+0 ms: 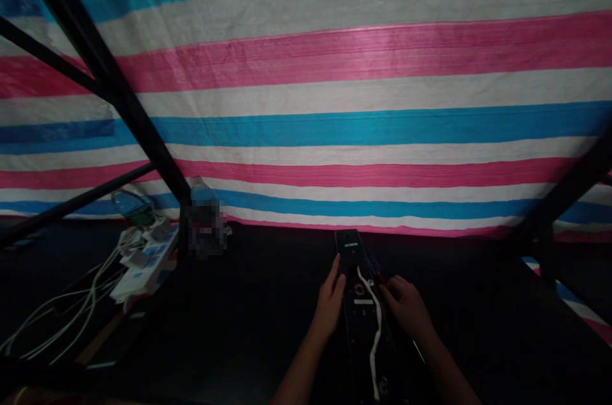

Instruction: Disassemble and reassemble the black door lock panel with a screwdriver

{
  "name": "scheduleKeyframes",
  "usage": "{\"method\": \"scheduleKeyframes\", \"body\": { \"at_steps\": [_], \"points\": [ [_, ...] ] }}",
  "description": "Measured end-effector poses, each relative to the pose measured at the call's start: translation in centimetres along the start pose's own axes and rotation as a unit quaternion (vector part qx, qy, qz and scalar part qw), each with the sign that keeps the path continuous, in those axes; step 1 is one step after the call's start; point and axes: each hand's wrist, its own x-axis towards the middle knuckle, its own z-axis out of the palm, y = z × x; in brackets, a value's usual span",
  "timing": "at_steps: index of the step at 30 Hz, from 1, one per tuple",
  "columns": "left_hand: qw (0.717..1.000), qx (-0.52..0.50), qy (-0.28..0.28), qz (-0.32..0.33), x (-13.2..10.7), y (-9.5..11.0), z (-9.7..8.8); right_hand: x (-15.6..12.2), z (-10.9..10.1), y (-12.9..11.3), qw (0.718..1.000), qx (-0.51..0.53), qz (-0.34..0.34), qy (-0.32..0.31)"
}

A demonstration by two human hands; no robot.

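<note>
A long dark panel [354,277] with a small screen at its far end lies flat on the black table [248,316], a white ribbon cable [375,328] running along its length. My left hand [331,300] rests against the panel's left edge, fingers curled round it. My right hand [405,304] sits at the panel's right side with its fingers closed; a thin tool with a reddish handle [377,274] appears to poke out from it, but the light is too dim to be sure.
A white power strip [146,261] with plugs and several white cables [71,316] lies at the left. A plastic water bottle [203,201] stands behind it. Black metal frame bars [102,73] cross the left; another slants at the right [568,191]. A striped tarp [363,105] hangs behind.
</note>
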Motion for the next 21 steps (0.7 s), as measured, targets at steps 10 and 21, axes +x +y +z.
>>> {"method": "scheduleKeyframes", "body": {
  "at_steps": [10,21],
  "points": [
    [1.0,0.016,-0.016,0.018,-0.52,-0.37,0.07,0.04,0.05,0.02,1.0,0.003,-0.001,0.003],
    [0.998,-0.049,-0.025,-0.007,-0.52,-0.18,0.17,0.11,0.4,0.62,1.0,0.024,0.014,-0.007]
  ]
}}
